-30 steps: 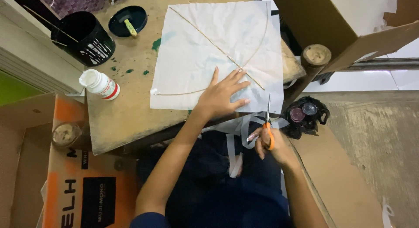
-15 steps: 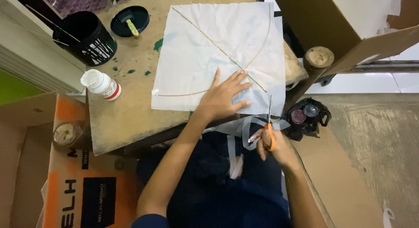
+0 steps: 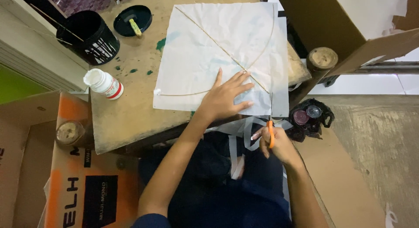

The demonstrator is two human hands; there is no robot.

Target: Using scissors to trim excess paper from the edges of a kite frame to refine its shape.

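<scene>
Trimming the right edge of a white paper sheet (image 3: pixel 218 49) lying on the worktop (image 3: pixel 126 119), the left hand (image 3: pixel 227 97) is pressing it flat, fingers spread, while the right hand (image 3: pixel 273 143) is gripping orange-handled scissors (image 3: pixel 271 123), likely needing a steady straight cut next.

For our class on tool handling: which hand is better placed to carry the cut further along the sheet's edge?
The right hand: it grips the orange-handled scissors, blades at the white paper sheet's right edge. The left hand lies flat, pinning the sheet.
</scene>
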